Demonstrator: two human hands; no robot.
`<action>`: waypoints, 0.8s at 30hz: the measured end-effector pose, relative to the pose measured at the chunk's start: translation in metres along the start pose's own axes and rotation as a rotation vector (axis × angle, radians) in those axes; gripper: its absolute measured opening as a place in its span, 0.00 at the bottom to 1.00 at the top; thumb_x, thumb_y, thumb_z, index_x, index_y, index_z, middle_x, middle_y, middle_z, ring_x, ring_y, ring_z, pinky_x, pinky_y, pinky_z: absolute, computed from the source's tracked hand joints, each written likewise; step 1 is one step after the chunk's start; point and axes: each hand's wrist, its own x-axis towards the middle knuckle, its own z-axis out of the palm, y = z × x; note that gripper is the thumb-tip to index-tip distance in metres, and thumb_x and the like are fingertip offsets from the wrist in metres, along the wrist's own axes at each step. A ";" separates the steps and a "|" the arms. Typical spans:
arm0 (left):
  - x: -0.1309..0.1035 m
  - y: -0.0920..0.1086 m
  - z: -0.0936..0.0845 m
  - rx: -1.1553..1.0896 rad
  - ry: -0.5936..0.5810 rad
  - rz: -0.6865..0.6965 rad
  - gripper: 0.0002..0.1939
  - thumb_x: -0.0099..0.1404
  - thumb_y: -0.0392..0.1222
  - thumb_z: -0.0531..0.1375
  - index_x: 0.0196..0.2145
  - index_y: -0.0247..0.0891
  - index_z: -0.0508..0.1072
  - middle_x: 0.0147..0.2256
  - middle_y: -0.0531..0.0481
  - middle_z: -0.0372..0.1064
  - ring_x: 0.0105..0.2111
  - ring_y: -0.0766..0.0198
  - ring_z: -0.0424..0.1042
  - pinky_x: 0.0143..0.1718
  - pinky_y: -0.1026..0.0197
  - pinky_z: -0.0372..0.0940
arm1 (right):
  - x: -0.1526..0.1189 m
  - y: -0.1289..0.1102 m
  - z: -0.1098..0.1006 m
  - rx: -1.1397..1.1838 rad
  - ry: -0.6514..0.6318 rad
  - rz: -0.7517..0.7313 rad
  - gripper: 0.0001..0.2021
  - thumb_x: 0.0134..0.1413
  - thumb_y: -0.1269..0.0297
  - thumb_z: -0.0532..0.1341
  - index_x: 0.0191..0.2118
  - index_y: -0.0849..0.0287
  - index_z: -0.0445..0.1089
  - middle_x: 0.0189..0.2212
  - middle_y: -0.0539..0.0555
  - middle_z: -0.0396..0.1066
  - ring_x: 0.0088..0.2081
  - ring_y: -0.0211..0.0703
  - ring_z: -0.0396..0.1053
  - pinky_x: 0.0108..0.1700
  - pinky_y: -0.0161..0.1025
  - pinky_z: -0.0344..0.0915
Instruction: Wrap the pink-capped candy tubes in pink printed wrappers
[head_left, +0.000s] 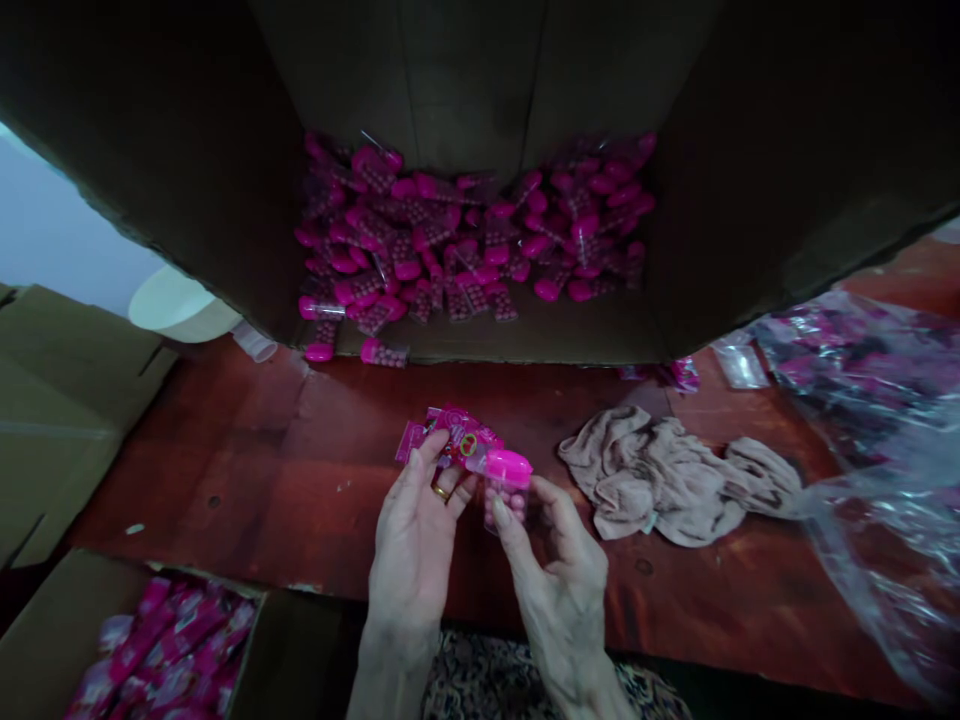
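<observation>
And here's the pink-capped candy tube (510, 467), just in front of the big open carton (525, 345), above the tabletop (262, 490), its long axis pointing roughly towards the box, cap at the far end. The right hand (559, 585) has it, grip closed, thumb on the near side and fingers round the right flank. Over on its left, right up by the cap, comes the pink printed wrapper (476, 440), lying crosswise to the tube; the left hand (412, 550) is nearer that one, grip half-curled, wrapper lightly caught at the fingers. Count them up: one tube in hand, one bunched wrapper, though whether it's a single piece I can't tell. Inside the big carton, dozens of capped tubes (480, 235), too heaped for a number, two of them down at its front left edge. One crumpled cloth (667, 485) sits in front of the carton, to the right; one smaller carton (105, 585) of pink packets (187, 640), many and uncountable, is near left of it; and clear plastic bagging (885, 390) spreads off its right side, number of bags unclear.
</observation>
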 end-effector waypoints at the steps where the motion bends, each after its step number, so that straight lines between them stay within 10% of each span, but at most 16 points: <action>1: 0.000 -0.001 0.000 0.012 0.006 0.016 0.14 0.60 0.45 0.57 0.41 0.35 0.74 0.43 0.44 0.72 0.42 0.61 0.69 0.44 0.58 0.64 | 0.000 0.001 0.000 -0.026 -0.002 -0.022 0.13 0.53 0.62 0.59 0.43 0.60 0.66 0.34 0.56 0.73 0.33 0.44 0.72 0.37 0.42 0.70; 7: 0.002 -0.008 0.003 0.189 0.073 0.219 0.12 0.53 0.34 0.64 0.38 0.37 0.76 0.33 0.48 0.75 0.33 0.67 0.71 0.39 0.64 0.65 | 0.004 0.010 -0.003 -0.149 -0.004 -0.160 0.12 0.52 0.63 0.60 0.43 0.61 0.70 0.36 0.58 0.73 0.36 0.47 0.72 0.40 0.46 0.70; 13: 0.009 -0.013 0.009 0.246 0.079 0.412 0.33 0.45 0.26 0.66 0.48 0.46 0.69 0.38 0.52 0.74 0.36 0.66 0.72 0.38 0.66 0.66 | 0.003 0.014 -0.006 -0.055 -0.110 -0.080 0.15 0.52 0.62 0.60 0.46 0.59 0.71 0.41 0.59 0.73 0.42 0.50 0.71 0.45 0.50 0.69; 24: 0.018 -0.018 -0.007 0.114 -0.048 0.003 0.16 0.47 0.38 0.68 0.35 0.35 0.72 0.32 0.47 0.74 0.32 0.61 0.73 0.39 0.59 0.66 | 0.007 0.021 -0.005 0.024 -0.083 0.021 0.15 0.47 0.58 0.63 0.42 0.54 0.75 0.41 0.56 0.75 0.45 0.53 0.70 0.46 0.50 0.67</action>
